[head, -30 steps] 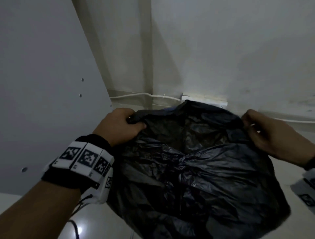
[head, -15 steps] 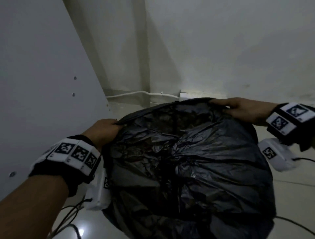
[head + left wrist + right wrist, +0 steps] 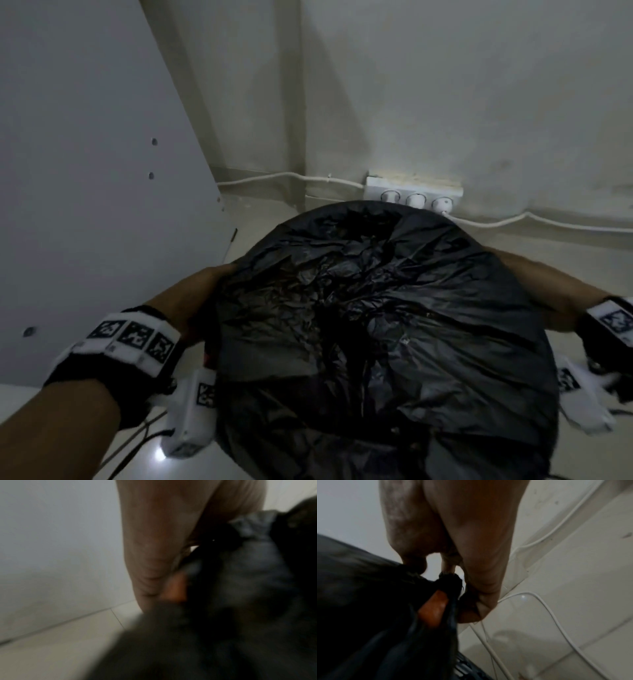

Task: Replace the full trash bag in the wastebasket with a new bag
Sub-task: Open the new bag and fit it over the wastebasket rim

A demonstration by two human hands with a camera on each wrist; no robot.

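Note:
A black trash bag (image 3: 376, 325) is stretched wide into a round dome that fills the middle of the head view. My left hand (image 3: 209, 287) grips its left edge and my right hand (image 3: 527, 277) grips its right edge, with the fingertips of both hidden under the plastic. In the left wrist view, blurred, my left hand (image 3: 154, 563) curls on the bag's edge (image 3: 240, 563) beside an orange wastebasket rim (image 3: 175, 592). In the right wrist view my right hand (image 3: 453, 572) pinches the gathered bag edge (image 3: 448, 580) just above the orange rim (image 3: 433, 609). The basket's body is hidden.
A grey panel (image 3: 85, 171) stands close on the left. A white power strip (image 3: 414, 195) with a white cable (image 3: 274, 176) lies at the foot of the wall just behind the bag. Loose white cables (image 3: 547, 612) run over the pale tiled floor on the right.
Both hands have slid from the bag's upper edge down and outward to its sides. The bag has spread from a crumpled opening into a wide round shape.

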